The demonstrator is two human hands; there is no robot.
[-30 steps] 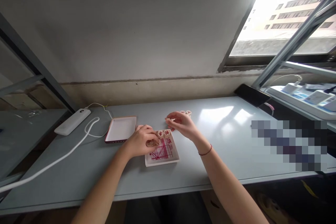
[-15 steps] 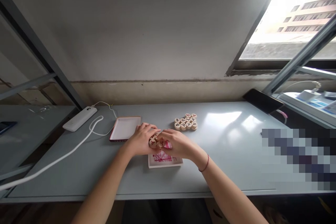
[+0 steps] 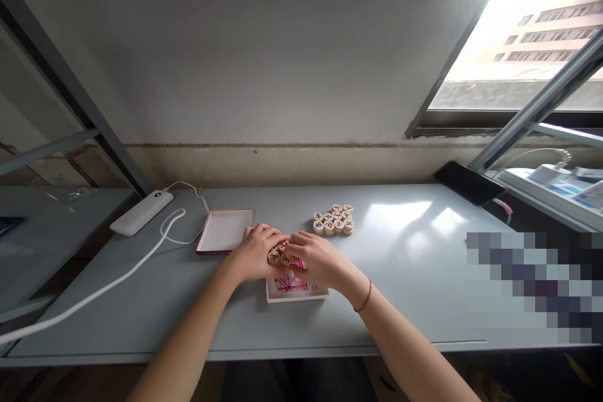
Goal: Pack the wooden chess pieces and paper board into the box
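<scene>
1. We see both hands meet over a shallow tray (image 3: 301, 293) at mid table. The left hand (image 3: 254, 257) has its fingers curled around a few round wooden pieces (image 3: 279, 255), approx 3 showing, w/ red marks on top.
2. The right hand (image 3: 316, 261) comes in from the other side, fingers bent and closing on the same pieces; its fingertips touch them and sit just beside the left-hand fingers. So both hands are pressed in around the small cluster, not spread.
3. The pieces sit over the far end of the tray; we can't tell if they rest on its floor or are lifted a bit.
4. The tray is white w/ red lines printed inside; only its near part shows, the rest is under the hands. It lies flat on the table (image 3: 414, 301).
5. A thin red cord bracelet (image 3: 362, 299) circles the right wrist.
6. Just left of the left hand lies a 2nd shallow box half (image 3: 222, 230), white inside w/ a dark red edge, open side up, near the tray but apart from it.
7. Beyond the right hand a group of more wooden discs (image 3: 334, 220) lies flat on the table, packed close, well clear of the tray.
8. Far left: a white power bank (image 3: 141, 212) w/ a white cable (image 3: 117, 276) looping toward the near left edge.
9. Far right, by the window: a dark phone (image 3: 469, 182) on the table's back corner.
</scene>
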